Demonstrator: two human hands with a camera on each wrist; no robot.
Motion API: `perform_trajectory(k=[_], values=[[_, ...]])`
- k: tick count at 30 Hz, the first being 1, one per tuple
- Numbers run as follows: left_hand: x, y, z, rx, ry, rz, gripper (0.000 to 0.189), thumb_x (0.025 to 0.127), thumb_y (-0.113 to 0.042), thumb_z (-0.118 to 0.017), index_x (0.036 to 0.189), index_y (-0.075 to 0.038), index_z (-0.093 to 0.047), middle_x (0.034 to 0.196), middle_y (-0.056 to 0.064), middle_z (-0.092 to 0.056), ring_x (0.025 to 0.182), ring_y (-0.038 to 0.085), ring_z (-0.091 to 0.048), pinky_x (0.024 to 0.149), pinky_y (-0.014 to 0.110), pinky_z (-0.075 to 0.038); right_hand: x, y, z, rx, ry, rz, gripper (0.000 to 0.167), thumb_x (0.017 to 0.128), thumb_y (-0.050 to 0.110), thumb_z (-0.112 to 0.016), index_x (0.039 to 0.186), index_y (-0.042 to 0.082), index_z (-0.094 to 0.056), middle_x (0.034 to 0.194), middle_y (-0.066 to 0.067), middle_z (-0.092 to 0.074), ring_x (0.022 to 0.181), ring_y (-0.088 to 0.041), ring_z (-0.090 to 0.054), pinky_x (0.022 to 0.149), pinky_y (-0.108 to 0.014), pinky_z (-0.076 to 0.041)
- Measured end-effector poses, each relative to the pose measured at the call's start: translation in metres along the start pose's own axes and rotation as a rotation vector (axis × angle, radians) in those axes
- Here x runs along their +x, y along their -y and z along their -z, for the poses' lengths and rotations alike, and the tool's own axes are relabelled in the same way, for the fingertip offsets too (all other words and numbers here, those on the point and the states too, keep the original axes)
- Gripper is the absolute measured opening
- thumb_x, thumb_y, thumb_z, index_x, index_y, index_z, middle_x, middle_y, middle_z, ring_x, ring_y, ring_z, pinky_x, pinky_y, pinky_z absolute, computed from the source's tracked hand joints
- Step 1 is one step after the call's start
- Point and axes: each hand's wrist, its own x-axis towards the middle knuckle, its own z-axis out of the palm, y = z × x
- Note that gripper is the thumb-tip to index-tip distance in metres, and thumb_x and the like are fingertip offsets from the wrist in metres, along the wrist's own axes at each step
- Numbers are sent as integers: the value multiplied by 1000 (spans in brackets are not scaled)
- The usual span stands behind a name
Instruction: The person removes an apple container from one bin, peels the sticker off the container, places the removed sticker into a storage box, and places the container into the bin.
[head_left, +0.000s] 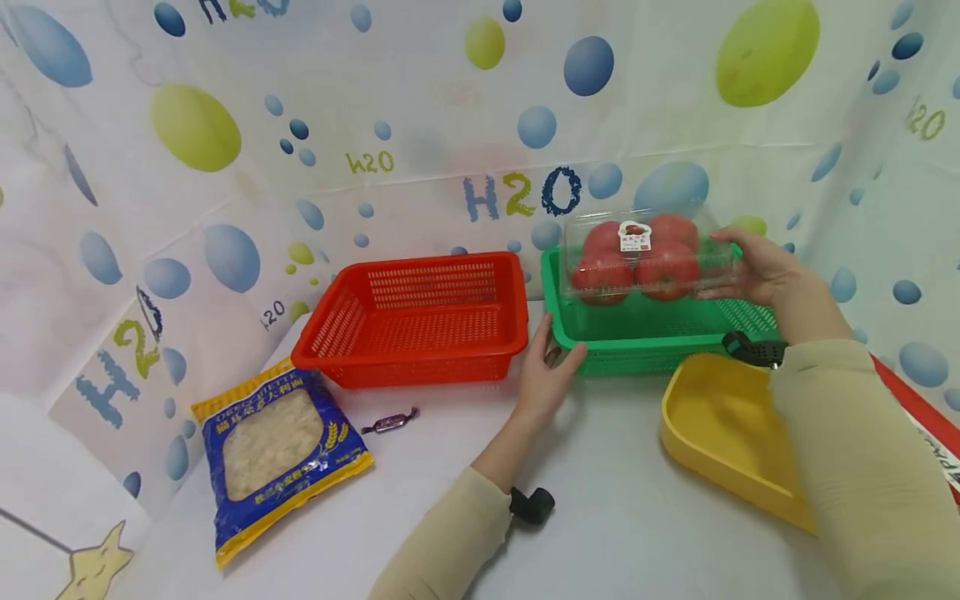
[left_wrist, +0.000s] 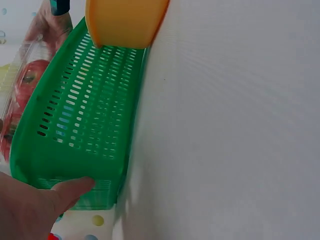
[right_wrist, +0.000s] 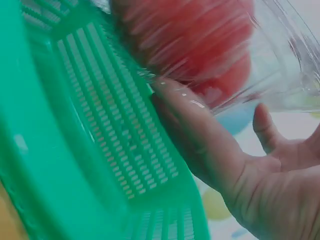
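A red basket [head_left: 420, 372] at nine o'clock and yellow tray [head_left: 731, 421] at five are flanking the green basket [head_left: 637, 358] the relaxed left hand [head_left: 546, 373] is touching, the right hand [head_left: 763, 271] gripping the fruit box [head_left: 637, 258] over it, long axis running nine-to-three.

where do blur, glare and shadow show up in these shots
Head: fairly sharp, small glints on the clear plastic clamshell box; left wrist: dimmer, soft shadow on the white tabletop beside the green basket; right wrist: streaky blur across the box.
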Motion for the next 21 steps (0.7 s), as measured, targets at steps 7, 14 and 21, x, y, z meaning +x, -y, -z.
perform_trajectory(k=[7, 14, 21], values=[[-22, -6, 12, 65, 88, -9, 81, 95, -34, -72, 161, -24, -26, 160, -5, -33, 142, 28, -40, 102, 38, -49, -14, -4, -23, 54, 17, 38, 50, 100, 40, -57, 137, 23, -27, 100, -12, -63, 86, -40, -70, 82, -54, -58], [-47, -16, 40, -1, 167, -58, 75, 97, -29, -68, 160, -23, -29, 158, 2, -38, 140, 30, -44, 102, 40, -48, -36, -10, -54, 90, 69, 102, 33, 102, 36, -56, 125, 21, -39, 107, -10, -63, 93, -37, -68, 75, -50, -61], [-58, -21, 81, -267, 223, -121, 73, 102, -31, -62, 161, -13, -24, 161, 13, -34, 138, 34, -45, 99, 52, -48, -60, -23, -86, 121, 140, 142, 28, 102, 31, -58, 126, 21, -46, 117, -5, -62, 103, -30, -65, 73, -47, -61]])
